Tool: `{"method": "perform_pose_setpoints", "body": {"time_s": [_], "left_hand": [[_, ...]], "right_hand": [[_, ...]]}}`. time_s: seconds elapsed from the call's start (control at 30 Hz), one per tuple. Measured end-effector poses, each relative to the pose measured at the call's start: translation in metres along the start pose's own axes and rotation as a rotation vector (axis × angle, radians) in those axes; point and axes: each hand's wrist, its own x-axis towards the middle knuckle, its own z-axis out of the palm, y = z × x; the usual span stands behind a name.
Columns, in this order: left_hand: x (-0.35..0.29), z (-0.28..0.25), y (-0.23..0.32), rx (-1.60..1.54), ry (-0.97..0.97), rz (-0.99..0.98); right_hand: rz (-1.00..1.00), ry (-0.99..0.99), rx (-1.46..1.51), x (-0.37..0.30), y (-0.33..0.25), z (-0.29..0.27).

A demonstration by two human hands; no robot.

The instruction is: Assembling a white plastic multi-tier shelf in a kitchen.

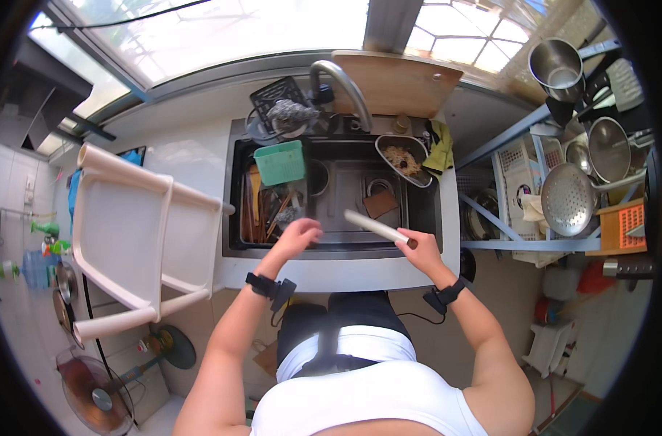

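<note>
While the right hand is gripping one end of a pale, long tool, its fingers closing narrowly around the brown end, the tool is slanting away to their left, above the sink. A metal strainer, holding pale, stringy food, is sitting beyond the right fingers on the sink's far right corner, just beside a yellow-green cloth. A green basket is standing beyond the left fingers, its contents too unclear to tell, and wooden utensils are lying to their left in the sink. A brown sponge is resting just beyond the tool. The left hand is hovering over the sink's near side, its fingers loosely bending, fairly wide and pointing rightward. Both forearms are reaching forward, each wearing a black strap. Any lettering is appearing too small to read.
</note>
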Motion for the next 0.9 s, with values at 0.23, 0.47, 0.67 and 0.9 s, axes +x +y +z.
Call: {"method": "perform_pose_setpoints", "body": {"time_s": [0.23, 0.47, 0.67, 0.9], "left_hand": [[-0.08, 0.031, 0.016, -0.409, 0.103, 0.184], [-0.133, 0.035, 0.014, -0.658, 0.237, 0.294], [-0.196, 0.031, -0.034, -0.358, 0.605, 0.355], [-0.354, 0.058, -0.2, -0.033, 1.143, -0.185]], "right_hand": [[-0.272, -0.259, 0.457, -0.017, -0.059, 0.025], [-0.524, -0.46, 0.326, -0.008, -0.111, 0.063], [-0.692, -0.591, 0.143, 0.001, -0.139, 0.091], [-0.718, -0.575, 0.046, 0.023, -0.126, 0.113]]}}
